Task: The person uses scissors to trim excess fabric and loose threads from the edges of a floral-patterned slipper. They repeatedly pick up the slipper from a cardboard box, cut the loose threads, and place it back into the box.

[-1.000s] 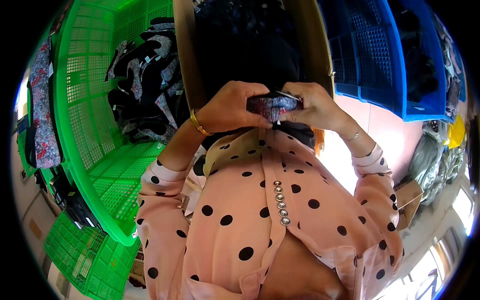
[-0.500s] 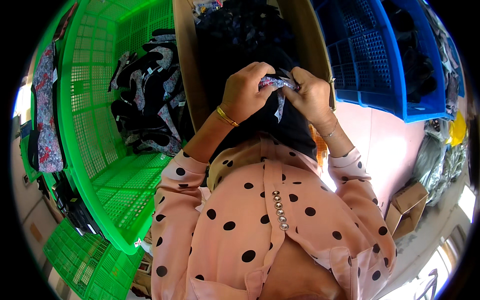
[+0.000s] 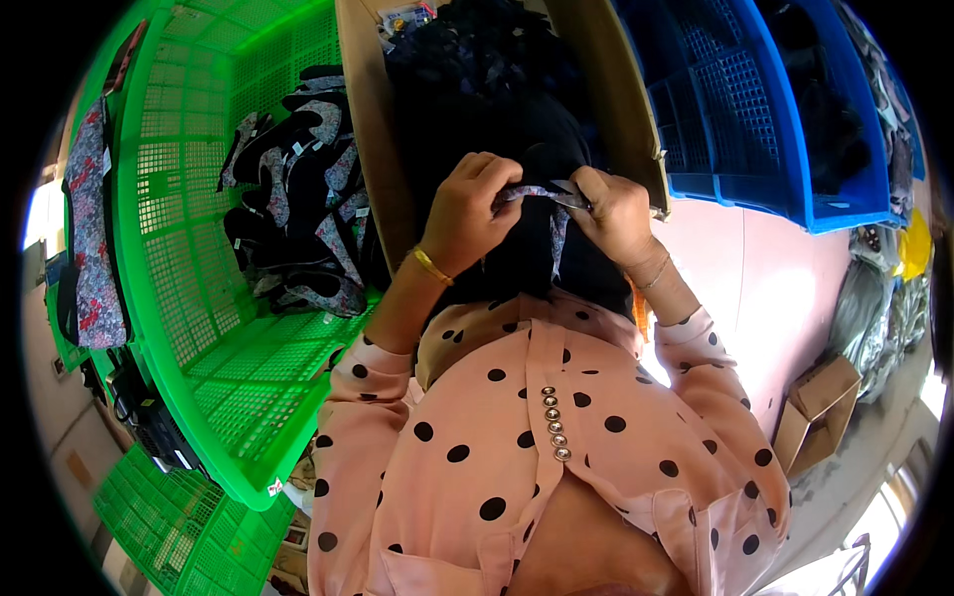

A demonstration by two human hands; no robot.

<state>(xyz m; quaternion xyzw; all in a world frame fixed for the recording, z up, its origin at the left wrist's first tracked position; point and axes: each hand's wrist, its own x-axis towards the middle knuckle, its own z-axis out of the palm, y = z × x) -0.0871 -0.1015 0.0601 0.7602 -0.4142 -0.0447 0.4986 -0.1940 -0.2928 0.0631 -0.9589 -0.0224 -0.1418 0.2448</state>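
Long open brown cardboard box (image 3: 370, 149) straight ahead, between green and blue crates, filled with dark cloth. Small colourful printed packet (image 3: 402, 17) lying at its far left corner. Smaller brown cardboard box (image 3: 817, 407) on the floor at lower right, flaps open. Tiny white labels (image 3: 298, 149) sewn on dark garments inside the green crate.
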